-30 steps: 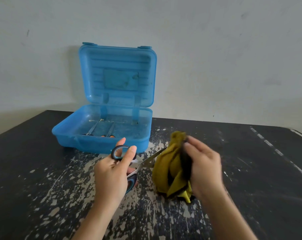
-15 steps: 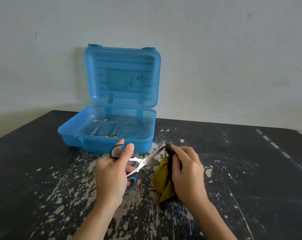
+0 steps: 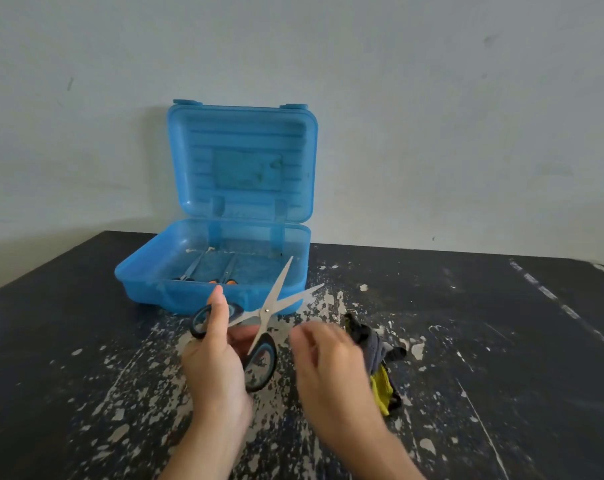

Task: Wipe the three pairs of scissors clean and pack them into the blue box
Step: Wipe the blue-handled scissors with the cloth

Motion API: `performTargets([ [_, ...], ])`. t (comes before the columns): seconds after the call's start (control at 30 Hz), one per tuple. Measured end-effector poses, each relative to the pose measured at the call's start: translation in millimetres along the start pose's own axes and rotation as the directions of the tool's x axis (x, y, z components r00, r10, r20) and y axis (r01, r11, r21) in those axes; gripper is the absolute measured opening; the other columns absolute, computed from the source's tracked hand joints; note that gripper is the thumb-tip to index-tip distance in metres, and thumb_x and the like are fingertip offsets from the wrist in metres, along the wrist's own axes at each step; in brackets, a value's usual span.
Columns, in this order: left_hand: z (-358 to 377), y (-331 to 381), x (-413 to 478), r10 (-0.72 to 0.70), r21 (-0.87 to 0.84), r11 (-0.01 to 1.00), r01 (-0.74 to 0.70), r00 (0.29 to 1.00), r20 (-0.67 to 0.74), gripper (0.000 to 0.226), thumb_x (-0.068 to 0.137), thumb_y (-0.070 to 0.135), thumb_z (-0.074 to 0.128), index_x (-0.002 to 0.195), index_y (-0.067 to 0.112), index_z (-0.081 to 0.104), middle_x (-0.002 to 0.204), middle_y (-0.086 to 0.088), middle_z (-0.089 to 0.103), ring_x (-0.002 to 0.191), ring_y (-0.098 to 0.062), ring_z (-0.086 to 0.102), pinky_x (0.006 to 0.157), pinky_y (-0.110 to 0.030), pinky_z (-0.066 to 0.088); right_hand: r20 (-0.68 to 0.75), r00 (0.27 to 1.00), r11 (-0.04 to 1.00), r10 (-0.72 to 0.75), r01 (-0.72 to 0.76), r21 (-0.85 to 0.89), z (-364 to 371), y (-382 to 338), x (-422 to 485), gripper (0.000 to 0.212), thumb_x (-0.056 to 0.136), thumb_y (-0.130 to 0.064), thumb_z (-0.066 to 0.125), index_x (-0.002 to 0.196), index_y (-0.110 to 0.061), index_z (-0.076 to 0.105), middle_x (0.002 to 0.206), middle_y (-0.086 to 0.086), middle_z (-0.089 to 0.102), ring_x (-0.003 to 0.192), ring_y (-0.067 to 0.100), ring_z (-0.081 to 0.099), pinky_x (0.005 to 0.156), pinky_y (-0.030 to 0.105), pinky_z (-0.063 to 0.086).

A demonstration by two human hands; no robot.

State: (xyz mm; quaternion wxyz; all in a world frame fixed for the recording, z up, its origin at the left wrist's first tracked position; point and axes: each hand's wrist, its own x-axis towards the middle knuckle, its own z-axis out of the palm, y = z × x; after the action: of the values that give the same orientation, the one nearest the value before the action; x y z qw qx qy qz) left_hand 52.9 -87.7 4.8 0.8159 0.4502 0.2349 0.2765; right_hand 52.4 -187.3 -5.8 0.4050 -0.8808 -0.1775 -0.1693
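Observation:
My left hand (image 3: 215,362) grips a pair of scissors (image 3: 264,315) with black and blue handles by the handles, blades spread wide and pointing up and right. My right hand (image 3: 328,362) hovers just right of the scissors, blurred, holding nothing. A yellow and grey cloth (image 3: 376,362) lies on the table right behind that hand. The blue box (image 3: 148,275) stands open at the back, lid upright against the wall. Two more pairs of scissors (image 3: 208,271) lie inside it, one with orange handles.
The black table (image 3: 484,341) has worn, flaking paint in pale patches. A pale wall rises right behind the box. The table's right edge shows at the far right.
My right hand has let go of the cloth, which now lies on the table. The scissor blades have opened wide and swung upward.

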Motion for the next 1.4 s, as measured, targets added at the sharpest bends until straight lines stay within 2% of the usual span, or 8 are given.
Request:
performTargets([
  [0.27, 4.4, -6.9, -7.0, 0.062, -0.019, 0.998, -0.060, 0.990, 0.128, 0.032, 0.070, 0.060, 0.050, 0.091, 0.043, 0.068, 0.068, -0.007, 0.066, 0.064, -0.021, 0.064, 0.064, -0.035, 0.052, 0.169, 0.975, 0.890, 0.142, -0.201, 0.410, -2.9, -3.2, 3.4, 0.037, 0.090, -0.031, 0.054, 0.062, -0.008, 0.060, 0.048, -0.002, 0.054, 0.044, 0.007, 0.043, 0.048, 0.027, 0.037],
  [0.43, -10.3, 0.9, 16.2, -0.172, 0.126, 0.982, 0.141, 0.940, 0.295, 0.053, 0.062, 0.052, 0.067, 0.098, 0.014, 0.064, 0.078, -0.013, 0.072, 0.066, -0.022, 0.069, 0.063, -0.034, 0.059, 0.074, 0.993, 0.964, 0.087, -0.103, 0.246, -21.4, 10.4, 9.4, 0.027, 0.089, -0.022, 0.058, 0.064, -0.012, 0.062, 0.046, -0.006, 0.048, 0.042, 0.004, 0.042, 0.044, 0.014, 0.031],
  [0.67, -17.5, 13.4, 16.7, -0.172, 0.623, 0.739, -0.256, 0.823, 0.542, 0.034, 0.072, 0.062, 0.054, 0.074, 0.035, 0.074, 0.077, 0.032, 0.069, 0.087, 0.005, 0.060, 0.082, -0.025, 0.042, 0.213, 0.976, 0.990, -0.044, 0.014, 0.139, -27.6, 14.9, 11.3, 0.027, 0.090, -0.021, 0.056, 0.072, -0.002, 0.063, 0.052, 0.001, 0.050, 0.043, 0.008, 0.036, 0.042, 0.015, 0.029],
  [0.87, -12.7, -1.5, 8.5, -0.237, 0.562, 0.816, -0.133, 0.810, 0.537, 0.041, 0.066, 0.049, 0.068, 0.084, 0.013, 0.076, 0.084, -0.014, 0.074, 0.081, -0.024, 0.069, 0.078, -0.042, 0.053, 0.129, 0.992, 0.980, 0.007, -0.033, 0.197, -11.7, 13.0, 4.2, 0.022, 0.089, -0.015, 0.057, 0.071, -0.007, 0.066, 0.054, -0.003, 0.057, 0.046, 0.006, 0.045, 0.043, 0.014, 0.031],
  [1.1, -14.3, 4.1, 8.4, -0.340, 0.511, 0.859, 0.044, 0.795, 0.503, 0.031, 0.071, 0.034, 0.068, 0.081, 0.005, 0.074, 0.077, -0.019, 0.072, 0.063, -0.033, 0.070, 0.048, -0.039, 0.055, 0.181, 0.981, 0.955, 0.074, -0.122, 0.272, -18.7, 11.5, 7.8, 0.026, 0.084, -0.033, 0.061, 0.074, -0.011, 0.070, 0.056, 0.004, 0.063, 0.046, 0.008, 0.050, 0.051, 0.031, 0.049],
  [1.2, -15.1, 5.9, 9.6, -0.356, 0.507, 0.859, 0.071, 0.795, 0.491, 0.033, 0.068, 0.030, 0.069, 0.079, -0.001, 0.069, 0.078, -0.022, 0.071, 0.059, -0.035, 0.068, 0.044, -0.037, 0.054, -0.207, 0.973, 0.991, 0.104, -0.118, -0.057, -27.2, 27.4, 14.4, 0.030, 0.086, -0.039, 0.055, 0.099, -0.016, 0.069, 0.091, 0.000, 0.069, 0.079, 0.014, 0.057, 0.073, 0.033, 0.050],
  [1.27, -15.2, 7.8, 8.6, -0.372, 0.506, 0.857, 0.094, 0.793, 0.483, 0.037, 0.066, 0.026, 0.072, 0.085, -0.005, 0.066, 0.079, -0.023, 0.071, 0.059, -0.037, 0.067, 0.043, -0.040, 0.055, -0.181, 0.943, 0.874, 0.280, -0.328, -0.358, -27.8, 42.1, 17.9, 0.041, 0.089, -0.048, 0.048, 0.116, -0.019, 0.057, 0.114, 0.003, 0.057, 0.104, 0.023, 0.048, 0.089, 0.038, 0.042],
  [1.4, -12.3, 15.2, 1.8, -0.425, 0.520, 0.845, 0.128, 0.751, 0.506, 0.041, 0.054, 0.011, 0.079, 0.086, -0.010, 0.064, 0.070, -0.022, 0.069, 0.054, -0.034, 0.066, 0.038, -0.034, 0.052, -0.022, 0.925, 0.901, 0.380, -0.375, -0.218, -25.8, 63.2, 25.6, 0.023, 0.092, -0.030, 0.049, 0.091, -0.011, 0.062, 0.077, 0.002, 0.060, 0.065, 0.014, 0.053, 0.057, 0.025, 0.045],
])
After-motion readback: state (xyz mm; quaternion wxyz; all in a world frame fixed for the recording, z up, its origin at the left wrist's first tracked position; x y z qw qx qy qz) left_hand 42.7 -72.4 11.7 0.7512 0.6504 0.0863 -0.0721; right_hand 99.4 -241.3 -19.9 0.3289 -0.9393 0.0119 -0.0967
